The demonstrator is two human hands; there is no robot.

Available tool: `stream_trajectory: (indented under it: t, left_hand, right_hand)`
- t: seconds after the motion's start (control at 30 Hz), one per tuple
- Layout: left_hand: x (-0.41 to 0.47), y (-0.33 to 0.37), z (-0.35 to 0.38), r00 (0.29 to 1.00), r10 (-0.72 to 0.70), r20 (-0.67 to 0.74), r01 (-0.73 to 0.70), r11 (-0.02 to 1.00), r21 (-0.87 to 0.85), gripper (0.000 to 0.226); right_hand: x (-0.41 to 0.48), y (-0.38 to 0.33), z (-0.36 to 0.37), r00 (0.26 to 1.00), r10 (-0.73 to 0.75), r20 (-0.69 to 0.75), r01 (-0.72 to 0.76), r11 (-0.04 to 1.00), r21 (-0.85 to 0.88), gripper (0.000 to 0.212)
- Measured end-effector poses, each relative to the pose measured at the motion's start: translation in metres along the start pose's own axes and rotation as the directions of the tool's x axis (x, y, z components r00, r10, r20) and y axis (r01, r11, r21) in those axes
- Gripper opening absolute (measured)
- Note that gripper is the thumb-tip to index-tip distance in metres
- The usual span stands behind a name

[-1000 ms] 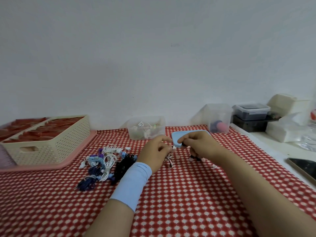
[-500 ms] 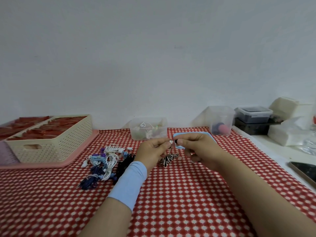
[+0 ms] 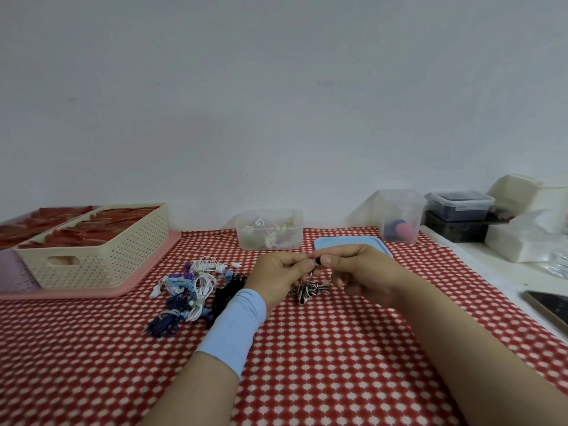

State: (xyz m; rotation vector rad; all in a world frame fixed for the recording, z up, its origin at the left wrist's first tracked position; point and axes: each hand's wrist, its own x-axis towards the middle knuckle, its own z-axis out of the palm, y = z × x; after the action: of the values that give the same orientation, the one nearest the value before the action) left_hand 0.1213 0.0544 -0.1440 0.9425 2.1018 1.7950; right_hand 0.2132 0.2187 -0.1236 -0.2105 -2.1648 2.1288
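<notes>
Left hand (image 3: 281, 273): fingers curled, thumb and forefinger pinching the thin lead of the striped earphone (image 3: 309, 291), right beside the other hand's fingertips.
Right hand (image 3: 362, 272): fingers curled, thumb and forefinger clamped on the small black tip (image 3: 318, 260) at the top of the same lead.
Hands together: meet thumb to thumb above the middle of the worktop (image 3: 338, 348), in front of the blue lid (image 3: 353, 241).
Striped earphone: black-and-white cord, wound in a small bundle, hanging below the pinch between the two hands. Cannot tell if the bundle touches the cloth.
Wristband (image 3: 233, 327): pale blue, on the left forearm.
Worktop: covered with a red-and-white checked cloth.
Earphone pile (image 3: 190, 287): white, blue, purple and black cords, loose heap just left of the left hand, touching the cloth.
Clear tub (image 3: 270, 230): at the back by the wall, a few earphones inside, no lid on it.
Blue lid: flat on the cloth, just right of the clear tub, partly hidden by the hands.
Cream basket (image 3: 98, 250): far left, on a pink tray (image 3: 147, 272), red items inside.
Tall clear container (image 3: 399, 216): back right, blue and pink things inside.
Phone (image 3: 550, 305): right edge, lying flat, well apart from the hands.
</notes>
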Motion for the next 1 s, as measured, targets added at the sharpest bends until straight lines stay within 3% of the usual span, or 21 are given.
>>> stream_trajectory:
  t: [0.77, 1.0]
  left_hand:
    - [-0.0008, -0.0027, 0.0078, 1.0, -0.005, 0.011, 0.007, 0.986, -0.17, 0.014]
    - [-0.0031, -0.0026, 0.0061, 0.999, -0.007, 0.033, 0.011, 0.991, -0.137, 0.01]
  right_hand:
    - [-0.0047, -0.0016, -0.0039, 0.998, -0.021, 0.055, 0.015, 0.995, 0.1, 0.024]
    - [-0.0049, -0.0017, -0.0038, 0.998, 0.003, 0.07, -0.008, 0.997, 0.074, 0.02]
